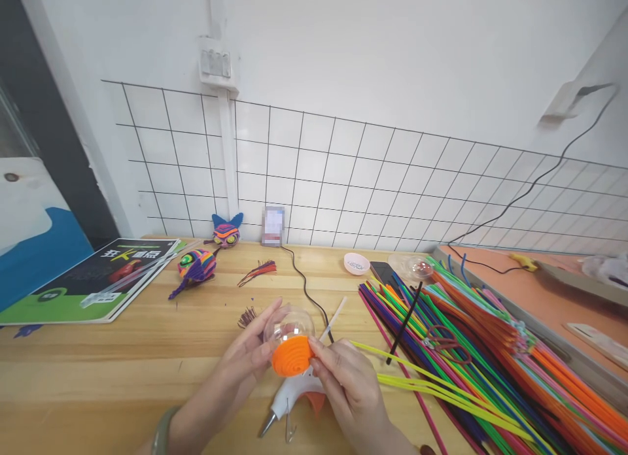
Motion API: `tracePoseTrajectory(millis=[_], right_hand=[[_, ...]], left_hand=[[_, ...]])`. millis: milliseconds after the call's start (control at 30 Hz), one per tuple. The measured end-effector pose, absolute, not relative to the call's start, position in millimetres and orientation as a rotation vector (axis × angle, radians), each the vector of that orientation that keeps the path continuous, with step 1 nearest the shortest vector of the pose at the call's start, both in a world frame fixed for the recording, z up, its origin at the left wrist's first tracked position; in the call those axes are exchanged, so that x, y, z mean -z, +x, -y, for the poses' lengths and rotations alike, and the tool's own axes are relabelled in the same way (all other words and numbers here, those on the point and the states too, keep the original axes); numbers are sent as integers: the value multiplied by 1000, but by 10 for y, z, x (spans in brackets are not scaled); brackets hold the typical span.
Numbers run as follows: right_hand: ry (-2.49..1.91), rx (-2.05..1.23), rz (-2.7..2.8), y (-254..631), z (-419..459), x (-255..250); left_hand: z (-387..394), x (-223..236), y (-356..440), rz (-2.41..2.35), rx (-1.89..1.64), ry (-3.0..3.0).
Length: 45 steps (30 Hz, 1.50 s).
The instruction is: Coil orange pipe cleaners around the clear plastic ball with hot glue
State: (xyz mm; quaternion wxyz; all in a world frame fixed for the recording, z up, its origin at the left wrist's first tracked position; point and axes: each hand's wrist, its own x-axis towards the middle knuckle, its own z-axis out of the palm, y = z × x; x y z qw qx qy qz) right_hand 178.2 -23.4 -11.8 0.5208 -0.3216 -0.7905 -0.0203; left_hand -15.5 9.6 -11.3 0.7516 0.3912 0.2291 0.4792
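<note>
My left hand (250, 347) wraps round the side of a clear plastic ball (289, 321). An orange coil of fuzzy pipe cleaner (290, 357) covers the near, lower part of the ball in a tight spiral. The thumb and fingers of my right hand (346, 380) pinch the coil's right edge. Just below both hands, a white and orange hot glue gun (289, 395) rests on its wire stand, nozzle to the lower left. A translucent glue stick (336, 319) pokes out of its back end, and my right hand hides part of the gun.
Many coloured pipe cleaners (471, 357) spread over the right side, with red-handled scissors (446, 344) on top. Behind stand a pink dish (356, 264), a phone (385, 272) and clear plastic shells (419, 267). Striped fuzzy figures (197, 265) and a book (122, 272) lie left.
</note>
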Motion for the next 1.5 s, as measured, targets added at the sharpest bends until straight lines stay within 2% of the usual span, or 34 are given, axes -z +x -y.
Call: tracePoseTrajectory(millis=[1500], right_hand=[[-788,127,1933,1768,239,117]], left_hand=[[-121,156,-102,-476,-1047,881]])
